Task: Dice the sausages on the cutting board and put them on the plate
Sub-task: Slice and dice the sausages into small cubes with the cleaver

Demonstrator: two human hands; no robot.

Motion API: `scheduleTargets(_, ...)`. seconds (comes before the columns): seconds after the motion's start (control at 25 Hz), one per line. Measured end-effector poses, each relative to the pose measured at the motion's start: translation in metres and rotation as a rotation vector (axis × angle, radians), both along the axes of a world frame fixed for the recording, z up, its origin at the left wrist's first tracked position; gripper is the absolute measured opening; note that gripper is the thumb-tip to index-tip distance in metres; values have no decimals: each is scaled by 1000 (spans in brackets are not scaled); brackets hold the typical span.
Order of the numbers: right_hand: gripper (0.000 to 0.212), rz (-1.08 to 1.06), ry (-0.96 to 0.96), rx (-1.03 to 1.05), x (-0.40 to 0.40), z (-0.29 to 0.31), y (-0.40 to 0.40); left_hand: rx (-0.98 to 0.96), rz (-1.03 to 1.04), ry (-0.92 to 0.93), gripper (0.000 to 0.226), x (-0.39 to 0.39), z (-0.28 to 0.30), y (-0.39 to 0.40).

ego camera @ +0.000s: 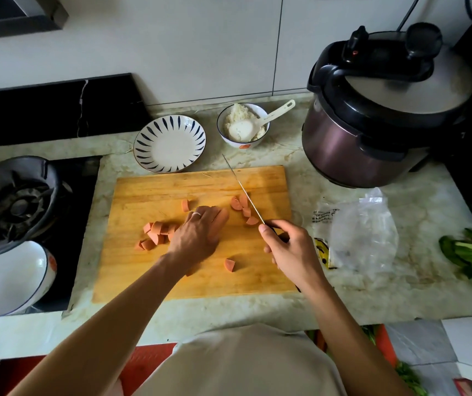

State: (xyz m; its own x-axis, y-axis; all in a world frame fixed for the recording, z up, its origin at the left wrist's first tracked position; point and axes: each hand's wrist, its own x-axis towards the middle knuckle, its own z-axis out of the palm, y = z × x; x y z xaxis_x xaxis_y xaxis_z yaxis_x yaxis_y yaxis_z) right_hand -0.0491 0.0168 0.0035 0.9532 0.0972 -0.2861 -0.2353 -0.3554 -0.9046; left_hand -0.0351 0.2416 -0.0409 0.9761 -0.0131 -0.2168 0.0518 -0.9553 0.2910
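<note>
We see a pale marble counter (pixel 343 298) under a white paneled wall (pixel 200 47), a black hob (pixel 83 172) at left, grey floor tiles (pixel 417 344) lower right.

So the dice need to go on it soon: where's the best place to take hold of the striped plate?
Take the plate by its near rim, where it faces the cutting board, coming from the board side. The rim flares up off the counter, so fingers can slip under, thumb on top. It is empty and nothing blocks that edge.

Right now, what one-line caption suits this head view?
Right hand holds knife over sausage pieces on cutting board; plate empty.
</note>
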Motion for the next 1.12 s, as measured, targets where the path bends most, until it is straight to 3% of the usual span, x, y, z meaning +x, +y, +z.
scheduleTargets(0.12, 27, 56, 16, -20, 8, -2, 11, -22, 243, -15, 69, -25, -1, 0)
scheduleTargets(0.4, 25, 175, 3, -80, 26, -1, 34, -19, 215, -139, 50, -46, -7, 17)
scheduleTargets(0.64, 25, 149, 42, -102, 13, -16, 40, -25, 517, -60, 56, -59, -7, 14)
scheduleTargets(1.12, 16, 223, -26, -202, 6, -13, 42, -210, 496, -182, 44, -62, -13, 7)
